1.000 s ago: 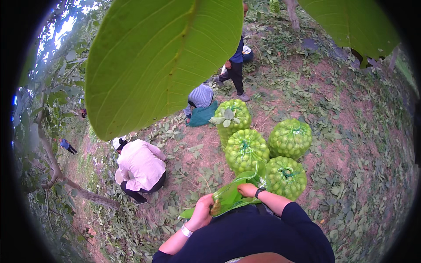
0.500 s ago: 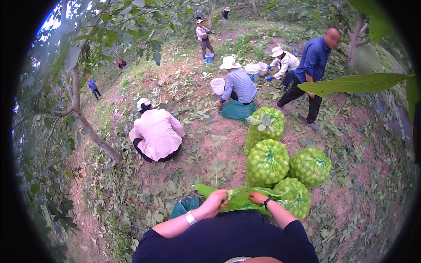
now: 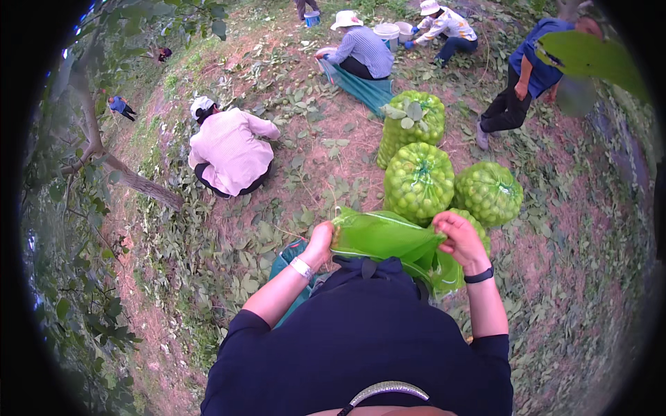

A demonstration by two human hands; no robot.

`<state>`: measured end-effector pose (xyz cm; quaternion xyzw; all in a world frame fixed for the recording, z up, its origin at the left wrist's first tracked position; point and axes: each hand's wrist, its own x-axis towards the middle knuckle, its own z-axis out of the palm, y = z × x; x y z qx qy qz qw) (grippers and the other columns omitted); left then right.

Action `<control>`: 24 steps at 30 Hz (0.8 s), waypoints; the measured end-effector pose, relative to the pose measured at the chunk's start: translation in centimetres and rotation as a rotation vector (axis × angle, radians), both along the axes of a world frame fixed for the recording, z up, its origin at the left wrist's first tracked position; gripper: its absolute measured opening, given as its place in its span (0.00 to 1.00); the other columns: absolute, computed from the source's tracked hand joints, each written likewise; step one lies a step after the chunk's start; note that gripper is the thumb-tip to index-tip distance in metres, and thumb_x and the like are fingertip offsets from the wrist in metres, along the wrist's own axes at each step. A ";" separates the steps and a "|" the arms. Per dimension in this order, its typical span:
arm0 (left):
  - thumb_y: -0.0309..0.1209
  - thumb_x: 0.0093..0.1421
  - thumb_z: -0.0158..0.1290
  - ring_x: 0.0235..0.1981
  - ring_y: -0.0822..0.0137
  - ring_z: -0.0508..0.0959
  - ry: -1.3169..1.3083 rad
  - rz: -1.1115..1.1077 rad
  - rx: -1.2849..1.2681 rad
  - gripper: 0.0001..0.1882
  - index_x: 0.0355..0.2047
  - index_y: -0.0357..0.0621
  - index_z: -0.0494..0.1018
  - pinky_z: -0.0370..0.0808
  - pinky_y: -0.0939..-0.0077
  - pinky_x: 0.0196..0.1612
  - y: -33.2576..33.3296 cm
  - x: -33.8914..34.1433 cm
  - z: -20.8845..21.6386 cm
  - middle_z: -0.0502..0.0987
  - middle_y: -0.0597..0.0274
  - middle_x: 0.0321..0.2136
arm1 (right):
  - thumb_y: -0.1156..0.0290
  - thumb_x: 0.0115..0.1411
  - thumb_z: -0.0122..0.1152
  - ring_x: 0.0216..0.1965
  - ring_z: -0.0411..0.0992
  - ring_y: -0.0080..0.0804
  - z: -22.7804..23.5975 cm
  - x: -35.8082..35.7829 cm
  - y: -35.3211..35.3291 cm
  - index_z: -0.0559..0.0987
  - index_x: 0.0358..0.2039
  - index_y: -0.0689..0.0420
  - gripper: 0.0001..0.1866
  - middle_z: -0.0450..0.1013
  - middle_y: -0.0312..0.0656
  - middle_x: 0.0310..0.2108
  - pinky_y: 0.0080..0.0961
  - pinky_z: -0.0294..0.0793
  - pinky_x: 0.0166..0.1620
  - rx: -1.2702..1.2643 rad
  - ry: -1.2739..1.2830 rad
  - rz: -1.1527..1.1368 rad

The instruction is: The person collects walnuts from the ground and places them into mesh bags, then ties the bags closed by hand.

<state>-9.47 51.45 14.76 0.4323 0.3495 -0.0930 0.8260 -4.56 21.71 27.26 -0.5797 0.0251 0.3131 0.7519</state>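
Green mesh fills the space between your hands: an empty net sack (image 3: 381, 237), stretched across in front of your chest. Your left hand (image 3: 320, 244) is closed on the sack's left edge, fingers curled round the bunched mesh, a pale band on the wrist. Up and to the left of that hand, a person in a pale pink shirt (image 3: 227, 149) crouches on the leaf-strewn ground (image 3: 569, 229), well apart from you. Just below your left hand, a patch of teal cloth (image 3: 290, 255) shows beside your forearm.

Your right hand (image 3: 459, 239) grips the sack's right end, fist shut over the gathered mesh, a dark band on the wrist. The loose part of the sack hangs down below that hand.

Just beyond your right hand stand the filled sacks of green fruit: one (image 3: 419, 182) directly above the stretched mesh, a rounder one (image 3: 489, 193) to its right, a tall one (image 3: 411, 125) further back, and a fourth (image 3: 477, 232) mostly hidden behind your right hand. Farther off, a person in a striped shirt (image 3: 364, 50) kneels by another length of teal cloth, and a person in a blue shirt (image 3: 531, 73) bends down at the far right.
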 end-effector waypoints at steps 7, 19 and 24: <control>0.24 0.48 0.36 0.18 0.64 0.69 0.175 0.113 0.047 0.06 0.21 0.38 0.64 0.69 0.68 0.21 7.8 -4.4 -16.1 0.67 0.59 0.19 | 0.75 0.60 0.42 0.17 0.52 0.17 11.7 -1.3 -16.7 0.66 0.38 0.61 0.07 0.60 0.37 0.27 0.11 0.55 0.20 0.593 -0.689 -0.769; 0.24 0.49 0.37 0.14 0.75 0.59 -0.018 -0.308 0.469 0.07 0.17 0.45 0.64 0.54 0.79 0.16 0.7 -3.5 -9.7 0.61 0.69 0.14 | 0.75 0.59 0.45 0.16 0.53 0.22 9.4 -8.6 -30.3 0.66 0.34 0.62 0.05 0.56 0.37 0.18 0.15 0.56 0.22 0.477 -0.827 -1.346; 0.26 0.47 0.41 0.19 0.72 0.65 -0.053 -0.506 0.349 0.08 0.22 0.35 0.69 0.61 0.78 0.22 -4.2 -1.3 -6.4 0.68 0.64 0.17 | 0.77 0.58 0.45 0.18 0.53 0.23 9.2 -13.9 -32.5 0.66 0.31 0.62 0.03 0.57 0.38 0.19 0.18 0.57 0.24 0.437 -0.884 -1.378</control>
